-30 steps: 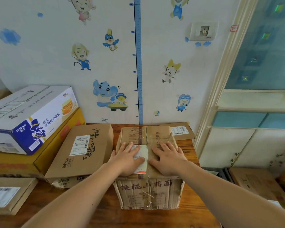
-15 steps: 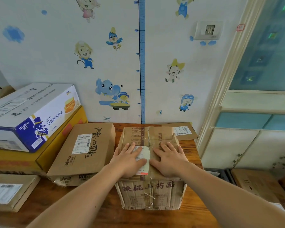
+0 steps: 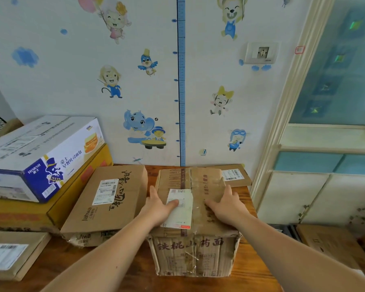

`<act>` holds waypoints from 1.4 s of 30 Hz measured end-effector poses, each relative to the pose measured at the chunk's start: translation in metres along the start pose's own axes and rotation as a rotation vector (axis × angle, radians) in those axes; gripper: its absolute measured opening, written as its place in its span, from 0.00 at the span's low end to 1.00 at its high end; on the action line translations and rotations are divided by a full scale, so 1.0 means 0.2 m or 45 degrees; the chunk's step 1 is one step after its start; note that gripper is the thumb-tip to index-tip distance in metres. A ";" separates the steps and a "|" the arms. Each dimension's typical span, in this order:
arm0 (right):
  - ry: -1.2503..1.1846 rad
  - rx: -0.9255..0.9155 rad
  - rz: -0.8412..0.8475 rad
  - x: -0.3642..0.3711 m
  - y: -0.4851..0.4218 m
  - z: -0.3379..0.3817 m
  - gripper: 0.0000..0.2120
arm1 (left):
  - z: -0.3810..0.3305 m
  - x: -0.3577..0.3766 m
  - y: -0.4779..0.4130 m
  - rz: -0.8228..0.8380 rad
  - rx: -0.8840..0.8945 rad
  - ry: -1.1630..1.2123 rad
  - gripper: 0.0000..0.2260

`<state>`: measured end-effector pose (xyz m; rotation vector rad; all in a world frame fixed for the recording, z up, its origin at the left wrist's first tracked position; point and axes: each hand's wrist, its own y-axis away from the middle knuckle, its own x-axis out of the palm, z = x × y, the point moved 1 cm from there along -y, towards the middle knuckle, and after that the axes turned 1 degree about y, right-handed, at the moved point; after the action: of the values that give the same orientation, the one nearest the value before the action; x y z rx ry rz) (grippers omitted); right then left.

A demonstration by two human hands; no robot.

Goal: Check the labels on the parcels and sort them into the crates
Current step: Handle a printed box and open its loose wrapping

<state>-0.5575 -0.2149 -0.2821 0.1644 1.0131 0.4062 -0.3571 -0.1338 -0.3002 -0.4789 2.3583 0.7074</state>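
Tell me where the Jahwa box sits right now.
In the head view, the Jahwa box lies left of centre on the wooden table, between the taped carton at centre and the yellow box beneath the HORSH carton.

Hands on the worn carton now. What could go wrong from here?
The left hand has its thumb on the label, so part may be misread.
The carton is crumpled and torn at its front right corner; lifting might split it.
The Jahwa box sits close beside it and could snag.
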 end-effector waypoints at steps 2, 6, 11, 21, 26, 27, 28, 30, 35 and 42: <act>-0.043 0.016 0.034 0.01 -0.01 -0.01 0.44 | 0.03 0.00 -0.02 0.016 0.002 0.067 0.43; -0.103 -0.021 -0.027 0.00 -0.01 -0.04 0.44 | 0.05 -0.01 -0.02 0.005 0.061 0.117 0.41; -0.196 -0.094 -0.124 -0.03 0.00 -0.03 0.42 | 0.03 -0.04 0.02 -0.097 0.189 0.181 0.41; -0.262 -0.133 -0.240 0.01 0.05 -0.05 0.47 | 0.07 0.00 0.11 -0.248 0.250 0.185 0.53; -0.270 -0.092 -0.185 0.00 0.07 -0.02 0.44 | 0.12 -0.02 0.12 -0.253 0.228 0.142 0.51; -0.285 -0.092 -0.183 0.00 0.07 -0.01 0.40 | 0.13 -0.02 0.12 -0.258 0.218 0.158 0.49; -0.297 -0.101 -0.184 -0.01 0.07 0.00 0.37 | 0.13 -0.02 0.12 -0.266 0.211 0.179 0.47; -0.312 -0.131 -0.192 -0.01 0.08 0.01 0.31 | 0.13 -0.02 0.12 -0.284 0.205 0.212 0.44; -0.319 -0.177 -0.278 -0.02 0.09 -0.01 0.29 | 0.11 0.01 0.16 -0.330 0.256 0.149 0.45; -0.286 -0.114 -0.276 0.03 0.12 -0.11 0.35 | 0.13 0.06 0.16 -0.190 0.162 0.154 0.40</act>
<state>-0.5793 -0.1914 -0.2896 0.0181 0.7803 0.2285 -0.3701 -0.0964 -0.3136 -0.6492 2.4310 0.4686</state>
